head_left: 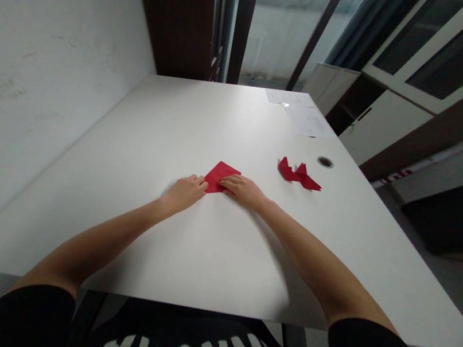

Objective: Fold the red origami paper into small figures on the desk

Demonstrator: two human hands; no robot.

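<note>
A sheet of red folded paper lies on the white table in front of me. My left hand holds its left corner, the fingers curled over the edge. On the paper's right part rests my right hand, its fingers together and pressing down on the surface. The right hand covers part of the paper, so the folds beneath it are hidden. Off to the right sit two red folded paper figures with pointed tips, close together and apart from my hands.
White printed sheets lie at the far right of the table. A round cable hole is set near the right edge. A wall borders the left side, and a white cabinet stands beyond the right edge.
</note>
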